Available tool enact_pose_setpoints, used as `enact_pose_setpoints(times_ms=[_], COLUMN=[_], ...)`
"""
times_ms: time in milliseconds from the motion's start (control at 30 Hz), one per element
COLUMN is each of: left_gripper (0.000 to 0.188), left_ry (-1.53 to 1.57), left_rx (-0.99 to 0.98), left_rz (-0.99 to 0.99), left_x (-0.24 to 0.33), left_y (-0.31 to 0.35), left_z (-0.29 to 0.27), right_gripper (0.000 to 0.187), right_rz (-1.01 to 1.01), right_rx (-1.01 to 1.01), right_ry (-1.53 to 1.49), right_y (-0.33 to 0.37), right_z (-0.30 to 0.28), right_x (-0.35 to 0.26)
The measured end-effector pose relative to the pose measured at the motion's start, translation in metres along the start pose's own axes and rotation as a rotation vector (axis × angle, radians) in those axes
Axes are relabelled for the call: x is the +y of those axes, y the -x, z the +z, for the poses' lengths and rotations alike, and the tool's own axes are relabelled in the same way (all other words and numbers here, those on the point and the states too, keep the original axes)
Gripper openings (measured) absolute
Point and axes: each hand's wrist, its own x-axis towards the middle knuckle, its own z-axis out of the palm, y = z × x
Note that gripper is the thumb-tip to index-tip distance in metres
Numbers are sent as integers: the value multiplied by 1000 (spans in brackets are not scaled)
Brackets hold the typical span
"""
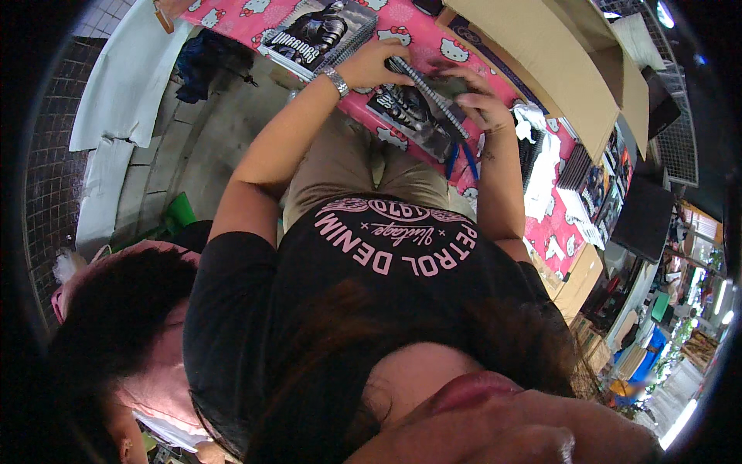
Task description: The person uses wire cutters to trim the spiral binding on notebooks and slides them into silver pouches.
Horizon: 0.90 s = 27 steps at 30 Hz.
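A spiral-bound notebook (pixel 410 116) with a dark armoured figure on its cover lies on the pink patterned tablecloth (pixel 393 138) before me. My left hand (pixel 375 66), with a silver watch at the wrist, has its fingers closed on the far left end of the notebook's coil. Over the coil's other side hovers my right hand (pixel 485 104), fingers apart and partly blurred, with nothing visible in them. By the notebook's near right corner lie two blue handles (pixel 470 161), like those of pliers; their head is hidden.
A stack of similar notebooks (pixel 317 39) sits to the left. Behind stands an open cardboard box (pixel 533 54). White crumpled material (pixel 541 174) and more notebooks (pixel 599 185) lie to the right. Another person (pixel 147 325) in pink is close on my left.
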Motion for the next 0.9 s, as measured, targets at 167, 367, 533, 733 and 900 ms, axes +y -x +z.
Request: enact_pose_setpoints(times_ms=[167, 367, 533, 733, 900], left_gripper=[36, 32, 29, 24, 25], left_ry=[65, 113, 111, 329, 368], left_rx=[6, 31, 217, 266, 359], left_rz=[-20, -149, -242, -412, -429], left_x=[4, 5, 13, 15, 19], left_y=[1, 10, 19, 25, 31], left_z=[-2, -1, 14, 29, 50], right_gripper=[48, 37, 47, 37, 72], right_rz=[86, 92, 526, 67, 472], right_rx=[23, 737, 1450, 1014, 847], right_ry=[169, 648, 1678, 1603, 1833], right_y=[1, 59, 193, 143, 151], right_z=[-2, -24, -108, 2, 25], right_x=[-3, -1, 30, 91, 149])
